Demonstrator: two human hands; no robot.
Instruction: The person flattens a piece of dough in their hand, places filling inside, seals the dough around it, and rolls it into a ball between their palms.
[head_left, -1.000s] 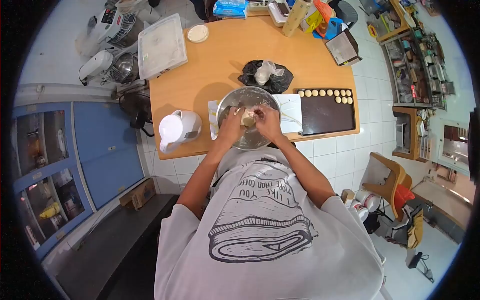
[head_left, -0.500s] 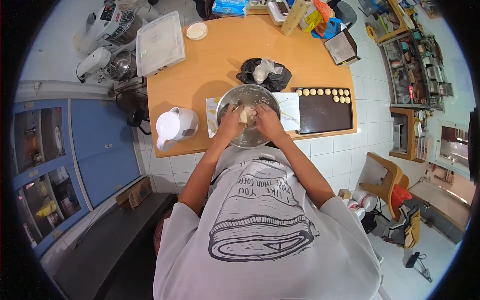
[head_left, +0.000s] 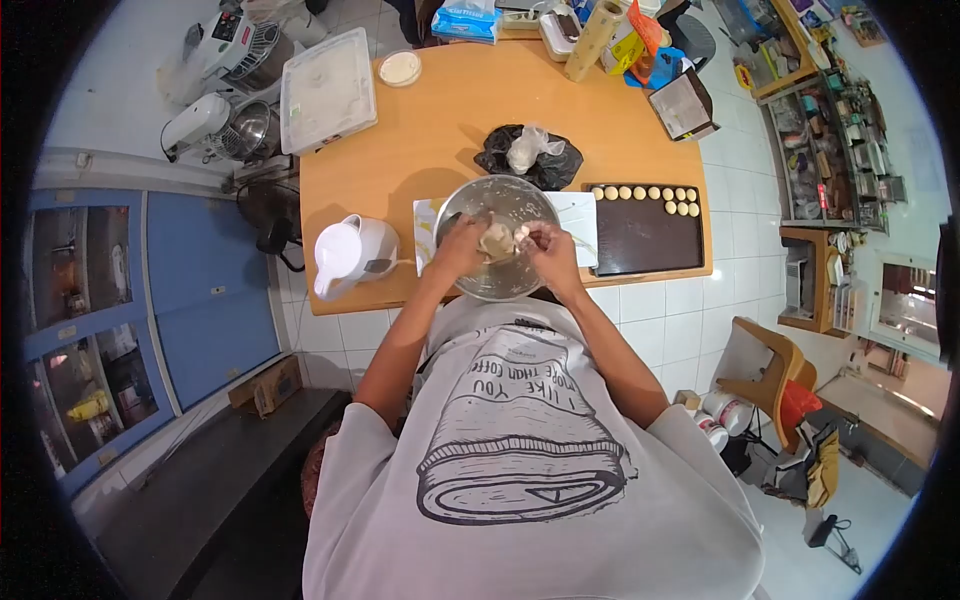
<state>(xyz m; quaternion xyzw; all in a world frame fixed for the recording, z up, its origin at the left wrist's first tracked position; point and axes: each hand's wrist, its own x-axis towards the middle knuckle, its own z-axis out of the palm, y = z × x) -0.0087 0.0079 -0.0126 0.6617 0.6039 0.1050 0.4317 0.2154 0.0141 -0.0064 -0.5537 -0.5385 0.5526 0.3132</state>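
Observation:
Both hands work inside a round metal bowl [head_left: 512,194] near the front edge of the table. My left hand [head_left: 460,247] is closed on a pale lump of dough [head_left: 497,241] in the middle of the bowl. To the right of that lump, the fingertips of my right hand [head_left: 552,254] pinch a small piece of dough [head_left: 522,234]. Crumbly bits cling to the bowl's inner wall. Beneath the bowl lies a white patterned board [head_left: 575,222]. On the right, a dark baking tray [head_left: 645,245] carries several small round dough balls [head_left: 653,193] along its far side.
A white pitcher [head_left: 352,255] stands left of the bowl. Behind the bowl lies a black plastic bag [head_left: 560,165] with a clear bag on it. A lidded plastic box [head_left: 328,90] and a round tub [head_left: 400,68] sit at the far left, an open dark box [head_left: 684,104] at the far right.
My right hand has drawn slightly right, away from the main lump, and a small dough piece now shows in its fingertips. My left hand stays at the lump.

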